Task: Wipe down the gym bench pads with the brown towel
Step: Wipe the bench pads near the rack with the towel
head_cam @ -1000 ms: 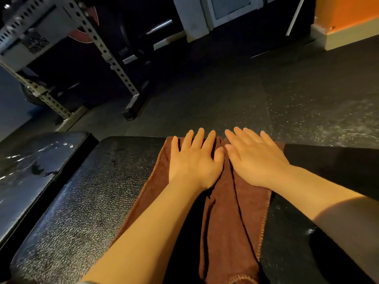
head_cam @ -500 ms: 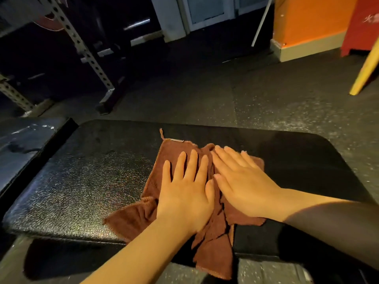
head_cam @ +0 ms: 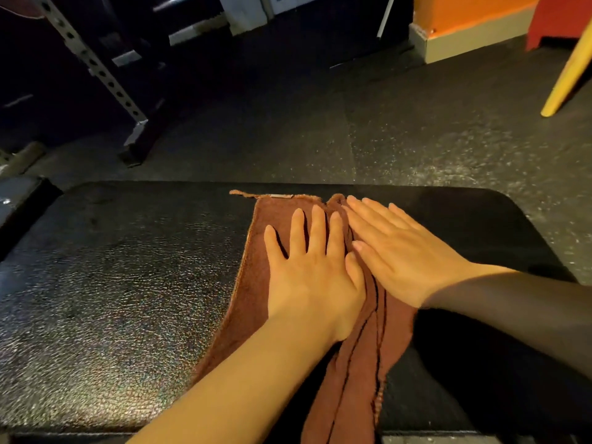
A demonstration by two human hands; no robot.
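Flat palms (head_cam: 314, 277) on towel (head_cam: 362, 379)

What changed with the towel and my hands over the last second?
Half a second ago the brown towel lay bunched on the bench pad; now it is drawn out long, its far edge near the pad's far edge and its near end over the near edge. Nothing was gripped or let go: the left hand and right hand still press it flat, side by side.

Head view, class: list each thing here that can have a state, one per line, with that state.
brown towel: spread flat, creased, near end hanging over the pad's edge
bench pad: towel lying on it
left hand: flat, pressing the towel
right hand: flat, pressing the towel
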